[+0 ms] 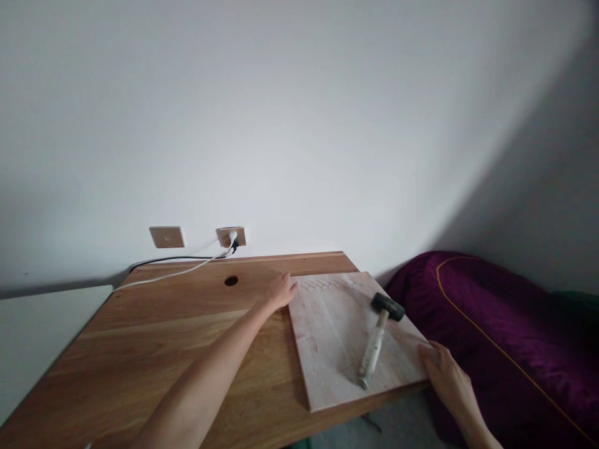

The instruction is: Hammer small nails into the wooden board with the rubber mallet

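Observation:
A pale, pinkish-white square board (327, 349) with a row of wavy marks along its far edge lies on the right part of the wooden desk. On top of it rests a mallet (373, 355) with a black head and a worn, whitish handle. My left hand (281, 291) grips the board by its far left corner. At the board's near right corner, my right hand (444, 373) holds the edge with the thumb on top; the fingers underneath are hidden. Neither hand touches the mallet.
The wooden desk (187, 330) has a round cable hole (231, 280) and stands against a white wall (299, 137). A white and a black cable run from a wall socket (231, 236) beside a blank plate (167, 237). Purple fabric with a yellow line (486, 324) is at the right.

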A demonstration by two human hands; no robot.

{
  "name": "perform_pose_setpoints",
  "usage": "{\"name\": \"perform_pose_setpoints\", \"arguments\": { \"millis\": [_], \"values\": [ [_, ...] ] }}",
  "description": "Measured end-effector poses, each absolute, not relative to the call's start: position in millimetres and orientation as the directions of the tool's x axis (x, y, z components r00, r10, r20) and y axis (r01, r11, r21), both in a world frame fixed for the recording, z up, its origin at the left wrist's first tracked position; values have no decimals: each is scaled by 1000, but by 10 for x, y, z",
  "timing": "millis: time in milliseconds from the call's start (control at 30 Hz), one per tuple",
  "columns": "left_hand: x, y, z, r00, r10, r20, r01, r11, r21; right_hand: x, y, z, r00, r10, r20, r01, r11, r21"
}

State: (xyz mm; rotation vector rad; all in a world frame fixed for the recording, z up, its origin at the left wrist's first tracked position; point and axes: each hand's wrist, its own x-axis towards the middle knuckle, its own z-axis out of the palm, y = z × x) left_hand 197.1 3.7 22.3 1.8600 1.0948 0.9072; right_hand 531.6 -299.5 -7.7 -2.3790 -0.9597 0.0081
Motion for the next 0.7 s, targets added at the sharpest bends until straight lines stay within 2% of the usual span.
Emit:
{"name": "perform_pose_setpoints", "arguments": {
  "millis": [133,267,467,567,700],
  "values": [
    [1905,63,216,410,898,162,448,-353,821,5224,-2992,-43,771,608,192,610,-618,-496],
    [1678,11,205,454,877,156,548,-413,728,5182,-3040,-113,731,645,222,661,-590,-463],
    [1194,-63,162,531,821,210,734,-569,371,5121,-3133,-420,464,775,430,885,-384,-263],
    [932,-115,107,511,824,245,750,-567,341,5007,-3177,-583,304,802,514,952,-270,-142],
    [462,-191,-46,437,853,286,771,-519,370,4718,-3227,-731,61,812,580,997,-71,-5]
  ]
}}
